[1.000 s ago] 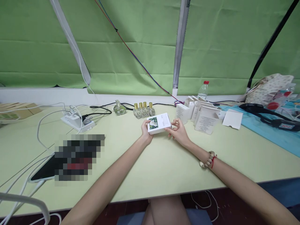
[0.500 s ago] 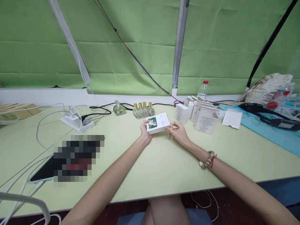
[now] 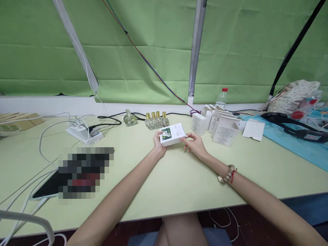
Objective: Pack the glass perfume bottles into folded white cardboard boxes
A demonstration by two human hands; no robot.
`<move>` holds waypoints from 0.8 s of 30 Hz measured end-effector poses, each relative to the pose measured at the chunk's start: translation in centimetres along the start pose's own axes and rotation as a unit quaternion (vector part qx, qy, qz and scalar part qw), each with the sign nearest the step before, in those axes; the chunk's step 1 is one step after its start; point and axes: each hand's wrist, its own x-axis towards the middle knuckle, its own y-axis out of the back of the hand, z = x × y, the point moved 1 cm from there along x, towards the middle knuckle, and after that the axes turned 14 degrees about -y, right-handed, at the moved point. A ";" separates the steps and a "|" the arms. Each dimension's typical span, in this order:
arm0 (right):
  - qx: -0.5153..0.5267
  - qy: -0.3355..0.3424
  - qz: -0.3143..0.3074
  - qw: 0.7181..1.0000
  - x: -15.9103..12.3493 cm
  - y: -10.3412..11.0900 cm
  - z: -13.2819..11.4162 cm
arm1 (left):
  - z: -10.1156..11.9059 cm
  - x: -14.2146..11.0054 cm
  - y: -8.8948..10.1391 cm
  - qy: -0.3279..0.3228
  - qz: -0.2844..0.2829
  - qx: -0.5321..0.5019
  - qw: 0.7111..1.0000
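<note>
White box [image 3: 173, 135] with a flower picture and small print, held above the middle of a pale green table [image 3: 164, 184], its printed face up. The left hand [image 3: 159, 143] grips its left end, thumb on top; the right hand [image 3: 194, 144] has its fingertips at the right end, fingers bent. Just behind the box stand small glass bottles with gold caps [image 3: 156, 121] in a tight group, and to their left a rounded glass bottle [image 3: 130, 118]. To the right of the hands, white cartons [image 3: 222, 128] stand crowded together, some with open flaps, close beyond the right hand. A clear bottle with a red cap [image 3: 221, 98] is partly hidden behind them. Farther right, a white card piece [image 3: 253, 130] lies near a blue cloth [image 3: 287, 140]. On the left are a power strip [image 3: 84, 133] with cables and a dark-screened tablet [image 3: 51, 184], partly blurred.
</note>
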 end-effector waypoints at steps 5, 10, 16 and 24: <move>0.006 0.020 0.024 0.999 -0.2 0.0 -0.3 | 0.0 -0.1 -0.1 0.004 0.002 0.005 1.000; 0.014 0.073 0.024 0.997 -0.3 0.2 -0.3 | 0.0 -0.2 -0.3 -0.012 -0.015 0.022 1.000; 0.006 0.085 -0.009 0.996 -0.1 0.3 -0.2 | -0.3 0.0 -0.2 -0.023 -0.044 0.038 0.998; 0.059 0.044 0.008 0.997 0.3 0.1 0.2 | -0.2 0.0 -0.1 -0.035 -0.081 0.064 0.994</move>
